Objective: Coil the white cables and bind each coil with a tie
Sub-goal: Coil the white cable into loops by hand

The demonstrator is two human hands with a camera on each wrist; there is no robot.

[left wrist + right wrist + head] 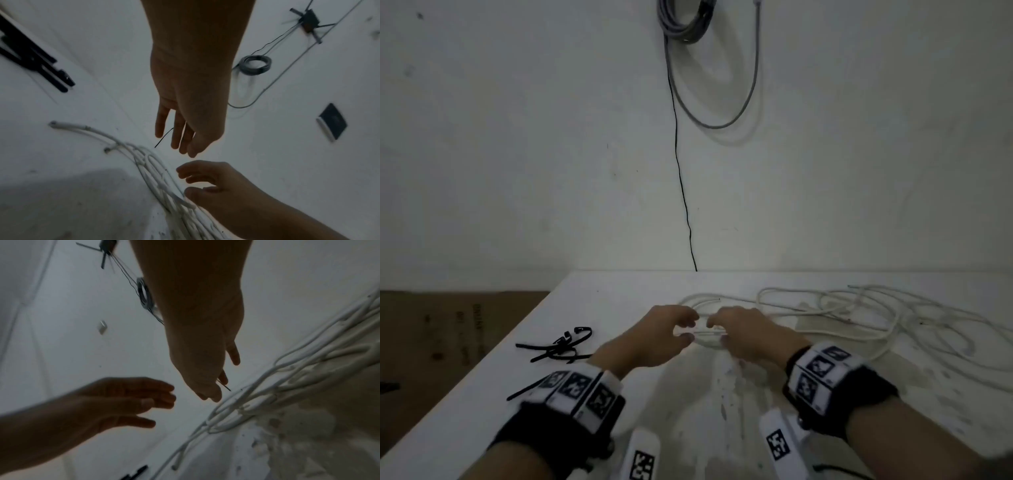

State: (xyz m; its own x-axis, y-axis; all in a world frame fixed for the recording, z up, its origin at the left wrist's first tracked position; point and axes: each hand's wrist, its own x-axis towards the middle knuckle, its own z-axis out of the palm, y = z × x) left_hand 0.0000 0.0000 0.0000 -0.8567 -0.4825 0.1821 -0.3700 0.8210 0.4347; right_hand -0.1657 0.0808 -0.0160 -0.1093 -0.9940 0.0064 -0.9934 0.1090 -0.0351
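A small coil of white cable (703,337) lies on the white table (619,301) between my two hands. My left hand (690,329) hovers at its left side with relaxed fingers (180,139) that hold nothing. My right hand (717,330) hovers at its right side, also loose and holding nothing; its fingers (213,394) hang just above the cable strands (257,391). In the left wrist view the right hand's thumb (195,191) is close beside the bundled strands (158,177); I cannot tell whether it touches them. Several black ties (561,346) lie on the table to the left.
More loose white cable (859,308) sprawls over the table's right half. The table's left edge (517,339) drops to a brown floor. On the wall behind hang a grey cable coil (685,20) and a thin black wire (681,178).
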